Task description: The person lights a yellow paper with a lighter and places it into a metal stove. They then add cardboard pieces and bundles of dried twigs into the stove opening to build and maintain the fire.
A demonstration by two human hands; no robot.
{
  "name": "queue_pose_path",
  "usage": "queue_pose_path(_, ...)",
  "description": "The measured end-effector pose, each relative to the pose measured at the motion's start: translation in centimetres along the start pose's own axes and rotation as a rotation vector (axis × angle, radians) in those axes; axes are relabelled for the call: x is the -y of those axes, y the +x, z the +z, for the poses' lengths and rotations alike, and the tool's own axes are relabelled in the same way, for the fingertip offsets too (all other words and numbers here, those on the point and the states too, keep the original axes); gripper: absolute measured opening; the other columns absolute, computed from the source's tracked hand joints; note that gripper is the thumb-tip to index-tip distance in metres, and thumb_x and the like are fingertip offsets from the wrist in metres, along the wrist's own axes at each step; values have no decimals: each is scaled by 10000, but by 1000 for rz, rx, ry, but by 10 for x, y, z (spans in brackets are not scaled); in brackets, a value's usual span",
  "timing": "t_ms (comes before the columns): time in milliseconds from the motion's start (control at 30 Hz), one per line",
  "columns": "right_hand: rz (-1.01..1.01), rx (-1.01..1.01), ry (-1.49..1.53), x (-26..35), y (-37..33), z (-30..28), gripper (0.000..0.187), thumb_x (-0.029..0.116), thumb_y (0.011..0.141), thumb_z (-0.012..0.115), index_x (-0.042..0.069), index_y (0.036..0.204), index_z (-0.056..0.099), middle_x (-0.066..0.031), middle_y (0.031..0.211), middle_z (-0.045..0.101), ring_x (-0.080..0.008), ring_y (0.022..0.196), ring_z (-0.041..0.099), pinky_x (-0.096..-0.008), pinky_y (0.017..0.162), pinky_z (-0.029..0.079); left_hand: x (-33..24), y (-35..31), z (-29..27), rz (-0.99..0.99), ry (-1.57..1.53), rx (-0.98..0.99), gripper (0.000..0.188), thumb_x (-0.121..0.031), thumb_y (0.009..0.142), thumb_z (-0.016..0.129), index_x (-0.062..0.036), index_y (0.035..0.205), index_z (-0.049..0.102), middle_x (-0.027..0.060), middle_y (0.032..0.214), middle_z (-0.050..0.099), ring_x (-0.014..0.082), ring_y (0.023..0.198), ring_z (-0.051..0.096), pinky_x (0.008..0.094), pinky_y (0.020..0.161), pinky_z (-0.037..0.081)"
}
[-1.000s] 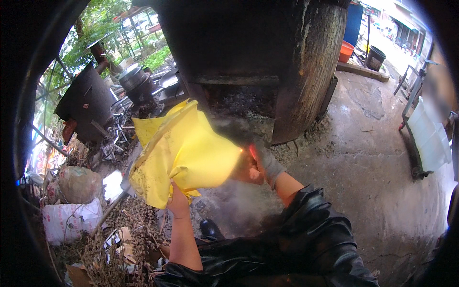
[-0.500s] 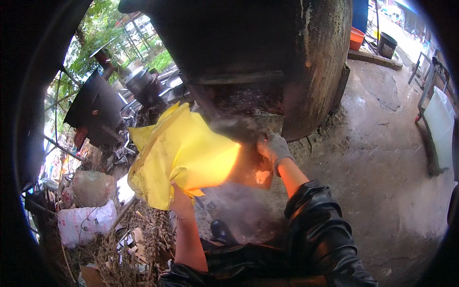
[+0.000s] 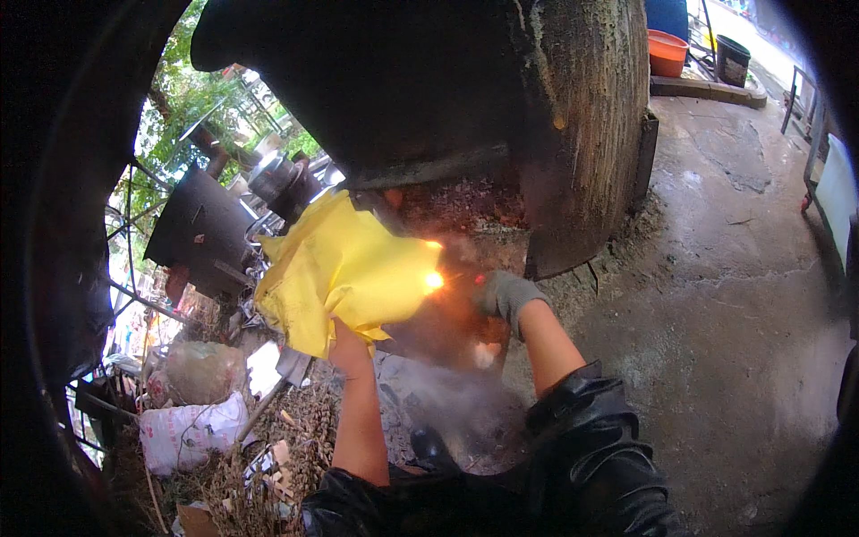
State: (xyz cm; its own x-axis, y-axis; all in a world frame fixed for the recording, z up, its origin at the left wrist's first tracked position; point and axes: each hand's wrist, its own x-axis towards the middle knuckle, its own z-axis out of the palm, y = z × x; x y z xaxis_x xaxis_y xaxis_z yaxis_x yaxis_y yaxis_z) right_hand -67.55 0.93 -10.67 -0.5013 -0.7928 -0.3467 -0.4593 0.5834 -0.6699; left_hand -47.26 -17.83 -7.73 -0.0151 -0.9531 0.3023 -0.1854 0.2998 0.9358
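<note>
- In the head view, the person's left hand (image 3: 351, 347), bare, is closed around the lower edge of a large yellow sheet (image 3: 353, 268), with the fingers partly hidden behind its folds.
- The yellow sheet is held up in front of the person, creased and bunched toward the left, its smoother part spreading to the right, below the mouth of a dark metal drum (image 3: 586, 134).
- Bright orange flame (image 3: 434, 280) glows along the sheet's right edge, and grey smoke drifts below it over the ground.
- A dark brown area (image 3: 438, 336) lies between the flame and the right hand (image 3: 512, 295); haze blurs its outline, so whether it is part of the sheet cannot be told.
- The right hand wears a grey glove and meets this brown area; its fingertips are lost in the dark, so how far it is closed, and on what, cannot be told.
- The drum's opening (image 3: 465, 201) shows a reddish, rough inside.
- To the left stand a tilted dark barrel (image 3: 199, 234) and a silver pot (image 3: 276, 179); lower down lie a white sack (image 3: 192, 436) and dry stalks (image 3: 309, 421).
- At the upper right, an orange basin (image 3: 667, 55) sits near a black bucket (image 3: 732, 63).
</note>
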Motion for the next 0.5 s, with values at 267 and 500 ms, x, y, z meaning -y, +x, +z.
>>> queue_pose_path(267, -632, 367, 635, 48, -3, 48, 366, 335, 938, 485, 57, 1129, 628, -79, 1072, 671, -211, 898, 654, -343, 810, 525, -10, -15, 49, 7, -28, 69, 395, -241, 968, 553, 77, 1204, 564, 164, 1203, 611, 266, 1040, 602, 369, 878, 482)
queue_pose_path(500, -279, 389, 1227, 80, -19, 33, 472, 434, 1008, 394, 45, 1219, 560, -87, 1050, 656, -171, 905, 633, -321, 797, 515, 13, -11, 89, 278, -348, 34, 264, -142, 953, 546, 78, 1096, 573, 149, 1083, 624, 262, 953, 591, 376, 844, 469)
